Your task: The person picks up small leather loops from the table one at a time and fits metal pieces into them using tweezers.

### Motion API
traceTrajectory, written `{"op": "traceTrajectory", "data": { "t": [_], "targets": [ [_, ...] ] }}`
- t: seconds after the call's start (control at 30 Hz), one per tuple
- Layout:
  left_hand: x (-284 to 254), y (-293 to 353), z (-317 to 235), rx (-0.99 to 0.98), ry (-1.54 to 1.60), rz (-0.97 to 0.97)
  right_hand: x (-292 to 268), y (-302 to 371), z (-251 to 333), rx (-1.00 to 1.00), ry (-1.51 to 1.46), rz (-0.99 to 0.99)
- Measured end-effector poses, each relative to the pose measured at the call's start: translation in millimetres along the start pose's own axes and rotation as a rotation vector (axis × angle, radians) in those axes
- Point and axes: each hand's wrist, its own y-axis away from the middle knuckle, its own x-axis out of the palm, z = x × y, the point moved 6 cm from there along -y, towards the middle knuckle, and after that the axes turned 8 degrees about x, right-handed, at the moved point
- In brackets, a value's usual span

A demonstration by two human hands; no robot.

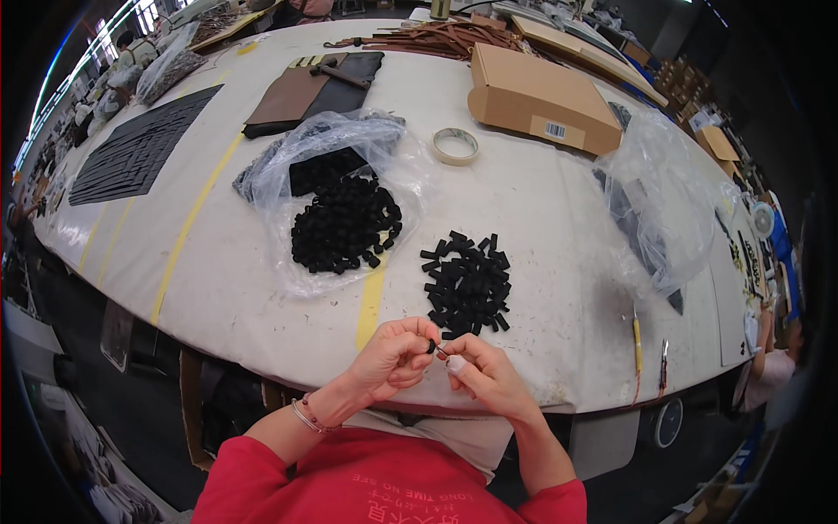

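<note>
Close to the table's near edge, my left hand (394, 360) pinches a small black piece (431, 347) between thumb and fingers. Beside it, my right hand (483, 374) is closed in a pinch with its fingertips almost touching the left ones. A thin dark bit (443, 352) shows between the two hands; its kind is too small to tell. Just beyond them lies a loose pile of short black tube-like pieces (467, 284). Farther left, a clear plastic bag (362, 140) lies open around a bigger heap of black pieces (345, 223).
A roll of tape (455, 147) and a brown cardboard box (546, 96) stand beyond. Clear plastic wrap (668, 205) lies at right, near a yellow-handled tool (637, 345). A hammer (340, 73) rests on brown and black sheets. Black strips (144, 144) lie left; brown straps (441, 39) far back.
</note>
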Motion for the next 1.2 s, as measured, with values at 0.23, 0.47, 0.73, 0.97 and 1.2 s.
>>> {"op": "traceTrajectory", "data": {
  "t": [0.23,0.47,0.73,0.97,1.2],
  "targets": [
    [-0.6,-1.3,-0.6,0.064,-0.071,-0.061,0.8,-1.5,-3.3,-0.052,-0.036,-0.034],
    [-0.6,3.0,5.4,-0.067,-0.026,-0.063,0.0,1.2,7.4,-0.126,0.074,0.043],
    [3.3,4.3,7.6,-0.117,-0.063,-0.066,-4.3,1.5,8.9,-0.15,0.147,0.096],
    [27.9,25.2,-25.1,1.116,-1.306,-0.181,2.2,3.8,23.2,-0.334,0.217,-0.362],
    [8.4,8.7,-10.7,0.463,-0.433,-0.228,-4.3,4.4,17.5,-0.431,0.215,-0.581]
  ]
}}
